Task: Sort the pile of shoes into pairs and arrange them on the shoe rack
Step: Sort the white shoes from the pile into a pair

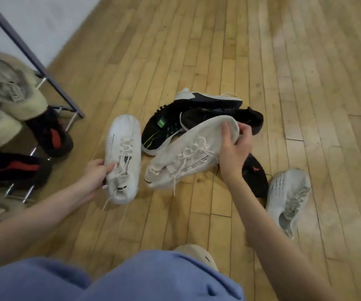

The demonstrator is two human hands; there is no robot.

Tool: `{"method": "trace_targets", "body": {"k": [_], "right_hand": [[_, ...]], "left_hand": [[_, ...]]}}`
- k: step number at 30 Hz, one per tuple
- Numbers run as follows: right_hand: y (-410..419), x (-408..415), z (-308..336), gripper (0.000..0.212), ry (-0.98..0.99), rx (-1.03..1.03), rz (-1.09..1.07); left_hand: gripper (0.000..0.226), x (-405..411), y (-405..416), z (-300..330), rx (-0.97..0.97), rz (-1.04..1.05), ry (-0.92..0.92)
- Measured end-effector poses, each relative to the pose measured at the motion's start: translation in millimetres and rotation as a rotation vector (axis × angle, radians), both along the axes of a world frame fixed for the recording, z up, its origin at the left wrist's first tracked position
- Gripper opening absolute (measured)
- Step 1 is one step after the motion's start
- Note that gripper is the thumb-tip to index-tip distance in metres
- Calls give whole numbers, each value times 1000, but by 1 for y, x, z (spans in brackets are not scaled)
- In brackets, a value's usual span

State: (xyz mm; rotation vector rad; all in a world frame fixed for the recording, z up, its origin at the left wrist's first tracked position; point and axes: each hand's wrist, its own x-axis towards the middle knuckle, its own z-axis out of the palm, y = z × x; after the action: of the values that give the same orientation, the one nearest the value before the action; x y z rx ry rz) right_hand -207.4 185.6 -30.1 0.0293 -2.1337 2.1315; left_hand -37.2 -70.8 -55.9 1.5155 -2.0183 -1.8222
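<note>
My left hand grips the heel end of a white lace-up sneaker, its toe pointing away from me. My right hand grips the toe end of a matching white sneaker, which lies tilted across the pile. Under it lie a black sneaker with green marks, a black-and-white sneaker and a black shoe. Another black shoe with a red mark lies behind my right wrist. A pale grey knit sneaker lies alone on the right.
The shoe rack, with a dark frame and metal bars, stands at the left. It holds beige shoes and black shoes with red stripes. The wooden floor stretches beyond the pile. My blue-clad knees and a beige slipper are at the bottom.
</note>
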Motion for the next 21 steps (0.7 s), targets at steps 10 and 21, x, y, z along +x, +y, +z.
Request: {"method": "trace_targets", "body": {"k": [10,21], "right_hand": [[-121,29,-64,33,-189,486,804],[-93,120,-96,87,-257,734,703]], "left_hand": [[8,90,12,-45,97,109,-23],[27,111,19,-66,111,65,-72]]}}
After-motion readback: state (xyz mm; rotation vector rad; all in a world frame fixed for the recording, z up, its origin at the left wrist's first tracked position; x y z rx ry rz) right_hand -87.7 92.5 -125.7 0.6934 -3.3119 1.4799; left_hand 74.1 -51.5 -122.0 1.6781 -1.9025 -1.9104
